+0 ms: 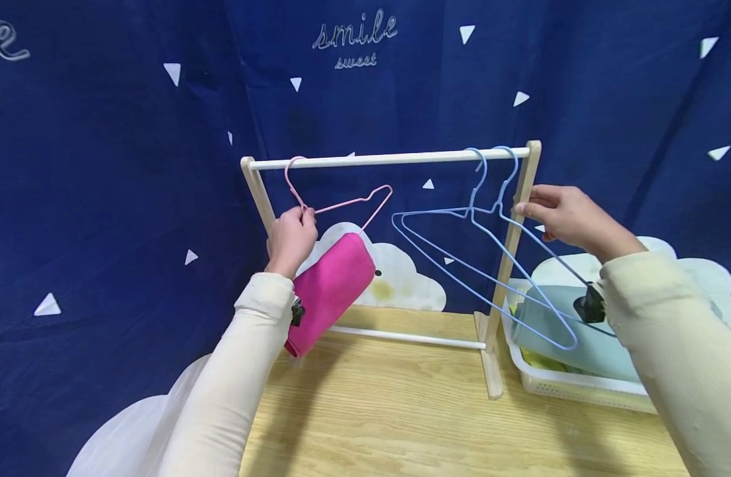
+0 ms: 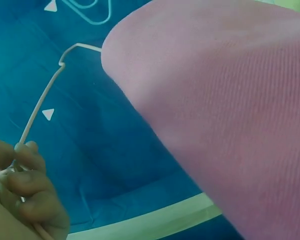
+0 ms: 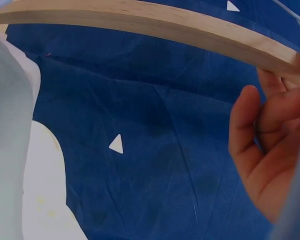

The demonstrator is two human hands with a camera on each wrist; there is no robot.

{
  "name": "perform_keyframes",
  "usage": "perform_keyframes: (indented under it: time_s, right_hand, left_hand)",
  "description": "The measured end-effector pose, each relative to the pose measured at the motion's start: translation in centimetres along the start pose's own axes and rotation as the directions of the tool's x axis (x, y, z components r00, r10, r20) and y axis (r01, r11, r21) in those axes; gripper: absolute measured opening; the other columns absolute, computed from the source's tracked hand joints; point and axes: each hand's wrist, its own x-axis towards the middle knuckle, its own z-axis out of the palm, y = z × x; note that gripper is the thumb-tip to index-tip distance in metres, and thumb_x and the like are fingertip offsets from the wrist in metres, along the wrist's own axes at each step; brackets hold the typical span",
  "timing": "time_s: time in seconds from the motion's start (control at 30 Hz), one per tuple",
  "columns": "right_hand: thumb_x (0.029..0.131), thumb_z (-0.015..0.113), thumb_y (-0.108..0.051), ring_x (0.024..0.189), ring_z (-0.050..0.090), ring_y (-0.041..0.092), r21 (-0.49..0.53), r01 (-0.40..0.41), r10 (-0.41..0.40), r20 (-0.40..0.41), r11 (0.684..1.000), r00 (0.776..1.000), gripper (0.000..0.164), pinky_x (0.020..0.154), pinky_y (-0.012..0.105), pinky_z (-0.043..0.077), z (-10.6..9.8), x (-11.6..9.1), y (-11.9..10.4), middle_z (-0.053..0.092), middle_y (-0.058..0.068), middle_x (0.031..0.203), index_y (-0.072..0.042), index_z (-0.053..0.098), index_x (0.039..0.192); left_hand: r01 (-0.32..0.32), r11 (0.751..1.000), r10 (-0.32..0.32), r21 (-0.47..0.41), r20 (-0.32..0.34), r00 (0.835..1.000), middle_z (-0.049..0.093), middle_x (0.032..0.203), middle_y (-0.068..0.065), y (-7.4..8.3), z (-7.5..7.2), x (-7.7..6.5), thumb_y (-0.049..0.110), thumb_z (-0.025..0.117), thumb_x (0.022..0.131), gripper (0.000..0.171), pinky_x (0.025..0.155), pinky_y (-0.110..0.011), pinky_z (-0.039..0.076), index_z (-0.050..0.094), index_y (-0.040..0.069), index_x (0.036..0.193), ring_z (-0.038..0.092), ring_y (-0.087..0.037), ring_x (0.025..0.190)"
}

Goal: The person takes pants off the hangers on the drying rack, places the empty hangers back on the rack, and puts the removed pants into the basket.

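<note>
My left hand [image 1: 292, 240] grips a pink hanger [image 1: 344, 203] just below its hook, which loops over the top bar at the rack's left end. A folded bright pink cloth [image 1: 336, 285] hangs over the hanger's lower part; it fills much of the left wrist view, paler there. On the far side, my right hand [image 1: 562, 215] holds the right wooden post [image 1: 508, 255] of the small clothes rack [image 1: 389, 159], thumb in front and other fingers partly behind. Two blue hangers [image 1: 437, 212] with nothing on them hang from the bar beside that post.
A white basket [image 1: 586, 384] with folded light green cloth [image 1: 604, 351] and something yellow sits right of the rack, below my right forearm. The rack stands on a wooden tabletop [image 1: 389, 411]. Behind it hangs a dark blue curtain [image 1: 133, 165] with white triangles and clouds.
</note>
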Motion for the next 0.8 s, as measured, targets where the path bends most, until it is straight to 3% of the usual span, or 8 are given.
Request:
perform_keyframes:
  time_s: [0.3, 0.47, 0.7, 0.8]
  right_hand:
    - [0.099, 0.045, -0.056, 0.117, 0.049, 0.043, 0.011, 0.006, -0.005, -0.008, 1.000, 1.000, 0.069, 0.090, 0.052, 0.054, -0.02, 0.09, 0.01, 0.049, 0.028, 0.142, -0.008, 0.040, 0.148]
    - [0.099, 0.046, -0.055, 0.116, 0.051, 0.042, 0.014, 0.006, -0.006, -0.013, 1.000, 1.000, 0.068, 0.085, 0.047, 0.056, -0.08, -0.05, 0.01, 0.050, 0.028, 0.141, -0.008, 0.040, 0.148]
    - [0.098, 0.045, -0.057, 0.115, 0.049, 0.042, 0.014, -0.001, 0.001, -0.007, 1.000, 1.000, 0.070, 0.077, 0.035, 0.054, 0.02, -0.13, 0.07, 0.050, 0.028, 0.142, -0.008, 0.040, 0.148]
    - [0.099, 0.045, -0.057, 0.114, 0.050, 0.041, 0.011, 0.006, -0.006, -0.008, 1.000, 1.000, 0.069, 0.077, 0.035, 0.055, 0.02, -0.12, 0.03, 0.050, 0.027, 0.141, -0.009, 0.041, 0.148]
  left_hand:
    - [-0.002, 1.000, 0.002, -0.006, -0.009, 1.000, 0.055, 0.071, -0.010, 0.50, -0.63, 0.32, 0.036, 0.046, 0.101, 0.036, 0.059, -0.041, 0.037, 0.052, 0.012, 0.074, 0.059, -0.034, 0.077]
    - [-0.010, 1.000, 0.010, -0.009, 0.007, 1.000, 0.055, 0.070, -0.010, 0.71, -0.55, 0.43, 0.036, 0.047, 0.101, 0.038, 0.058, -0.039, 0.036, 0.053, 0.011, 0.073, 0.058, -0.032, 0.074]
    - [-0.051, 0.999, 0.051, -0.014, -0.007, 0.999, 0.069, 0.079, -0.014, 0.59, -0.11, 0.43, 0.033, 0.046, 0.103, 0.037, 0.060, -0.040, 0.041, 0.069, 0.009, 0.086, 0.063, -0.033, 0.077]
    - [-0.041, 0.999, 0.040, -0.007, -0.017, 0.999, 0.063, 0.072, -0.013, 0.46, -0.10, 0.42, 0.033, 0.045, 0.103, 0.039, 0.058, -0.038, 0.039, 0.065, 0.009, 0.079, 0.061, -0.032, 0.074]
